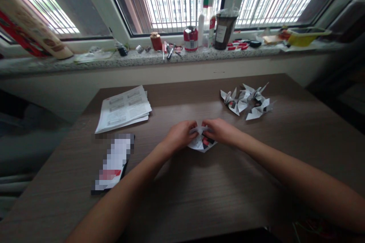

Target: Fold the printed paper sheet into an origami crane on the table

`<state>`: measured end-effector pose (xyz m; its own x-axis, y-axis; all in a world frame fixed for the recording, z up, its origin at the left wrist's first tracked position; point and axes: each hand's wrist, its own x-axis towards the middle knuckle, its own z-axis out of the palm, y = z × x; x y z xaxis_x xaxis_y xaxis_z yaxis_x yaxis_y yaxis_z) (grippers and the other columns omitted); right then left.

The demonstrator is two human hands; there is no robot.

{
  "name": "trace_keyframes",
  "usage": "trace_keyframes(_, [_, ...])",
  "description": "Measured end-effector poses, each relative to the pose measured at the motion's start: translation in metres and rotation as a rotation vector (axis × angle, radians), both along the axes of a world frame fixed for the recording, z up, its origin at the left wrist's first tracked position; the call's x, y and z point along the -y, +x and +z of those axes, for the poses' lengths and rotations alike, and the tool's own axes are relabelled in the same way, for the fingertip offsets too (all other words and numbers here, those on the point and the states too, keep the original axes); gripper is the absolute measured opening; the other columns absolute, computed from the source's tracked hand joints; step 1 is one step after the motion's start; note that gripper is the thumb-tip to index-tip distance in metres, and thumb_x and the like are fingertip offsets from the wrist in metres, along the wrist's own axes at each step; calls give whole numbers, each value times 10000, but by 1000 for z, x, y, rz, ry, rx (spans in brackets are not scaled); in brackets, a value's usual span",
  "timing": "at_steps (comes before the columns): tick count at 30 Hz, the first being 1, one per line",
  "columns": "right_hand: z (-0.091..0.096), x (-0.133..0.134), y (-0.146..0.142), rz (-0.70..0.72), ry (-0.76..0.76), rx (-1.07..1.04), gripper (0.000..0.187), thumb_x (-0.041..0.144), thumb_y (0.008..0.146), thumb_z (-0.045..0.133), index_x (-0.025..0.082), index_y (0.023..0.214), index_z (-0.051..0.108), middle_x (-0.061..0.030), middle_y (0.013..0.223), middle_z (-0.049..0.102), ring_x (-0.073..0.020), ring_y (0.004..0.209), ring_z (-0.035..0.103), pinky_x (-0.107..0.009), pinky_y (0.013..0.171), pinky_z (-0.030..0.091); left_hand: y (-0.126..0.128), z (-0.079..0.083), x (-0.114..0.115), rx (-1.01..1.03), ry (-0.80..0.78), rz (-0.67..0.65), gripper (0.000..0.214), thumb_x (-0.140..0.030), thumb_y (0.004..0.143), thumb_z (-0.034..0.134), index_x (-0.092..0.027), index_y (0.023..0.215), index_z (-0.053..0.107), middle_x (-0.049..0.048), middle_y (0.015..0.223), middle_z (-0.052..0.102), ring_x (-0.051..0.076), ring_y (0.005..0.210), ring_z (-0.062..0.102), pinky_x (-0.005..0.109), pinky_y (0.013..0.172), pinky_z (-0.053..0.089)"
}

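Between my hands is a small folded piece of printed paper [203, 145], white with dark and red patches, low over the middle of the table. My left hand [182, 133] is closed on its left side, fingers bent over the upper edge. On the opposite side my right hand [219, 130] pinches the paper, with the fingertips partly hidden by the fold. Beyond my right hand, toward the back right, lie several folded paper cranes [246, 100] of similar printed paper, bunched together.
A stack of printed sheets [124, 108] lies at the table's back left, with a blurred-out phone [114, 163] nearer to me. Along the stone windowsill [137, 57] stand a red can [191, 39], bottles [205, 22], a dark drink cup [225, 30] and a yellow basket [303, 38].
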<state>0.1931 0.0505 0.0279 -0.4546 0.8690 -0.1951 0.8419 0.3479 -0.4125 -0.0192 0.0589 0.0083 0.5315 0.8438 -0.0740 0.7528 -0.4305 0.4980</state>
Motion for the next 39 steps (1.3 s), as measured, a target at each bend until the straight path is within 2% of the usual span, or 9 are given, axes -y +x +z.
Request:
trace_keyframes(8, [-9, 2, 6, -17, -7, -98, 151, 210, 943, 655, 195, 1086, 702, -62, 931, 782, -196, 810, 692, -263, 680, 397, -1, -2, 0, 89, -31, -17, 34, -230, 920, 654, -203, 938, 664, 30, 883, 714, 194, 779, 641, 274, 682, 420])
trace_keyframes(15, [-14, 4, 11, -13, -17, -188, 129, 188, 948, 645, 204, 1067, 692, -41, 894, 784, -180, 770, 699, -254, 672, 420, -15, -2, 2, 202, -106, -99, 202, -193, 921, 626, -218, 1122, 624, 42, 1025, 728, 201, 905, 683, 284, 769, 497])
trace_keyframes(19, [-17, 4, 13, -7, -22, -235, 140, 164, 942, 649, 203, 1074, 676, -29, 880, 778, -170, 776, 700, -250, 682, 437, -23, 2, 3, 263, -186, -141, 193, -184, 943, 587, -215, 1133, 589, 40, 1010, 722, 183, 869, 681, 277, 749, 505])
trace_keyframes(26, [-20, 5, 17, -12, -42, -302, 169, 162, 927, 667, 213, 1087, 644, -13, 867, 754, -170, 792, 694, -259, 706, 455, -25, -4, 5, 295, -146, -159, 213, -147, 919, 590, -215, 1116, 632, 44, 1034, 696, 180, 892, 647, 297, 802, 495])
trace_keyframes(32, [-17, 8, 21, -13, -44, -318, 127, 190, 945, 650, 218, 1068, 632, -9, 865, 741, -171, 787, 681, -264, 699, 450, -33, 5, 5, 293, -223, -203, 273, -211, 949, 605, -228, 1215, 662, 47, 1019, 710, 188, 862, 649, 302, 780, 501])
trace_keyframes(35, [-17, 10, 23, 0, -61, -350, 113, 199, 955, 639, 215, 1066, 625, -3, 842, 734, -167, 758, 673, -263, 679, 445, -36, 8, 5, 317, -282, -233, 307, -237, 980, 594, -237, 1280, 660, 61, 1099, 734, 202, 943, 675, 324, 859, 520])
trace_keyframes(39, [-14, 11, 25, -10, -80, -374, 98, 218, 964, 632, 212, 1061, 619, -6, 838, 735, -170, 757, 670, -267, 677, 448, -40, 8, 4, 381, -335, -290, 365, -244, 1006, 581, -261, 1365, 644, 81, 1311, 705, 219, 1159, 659, 364, 1017, 495])
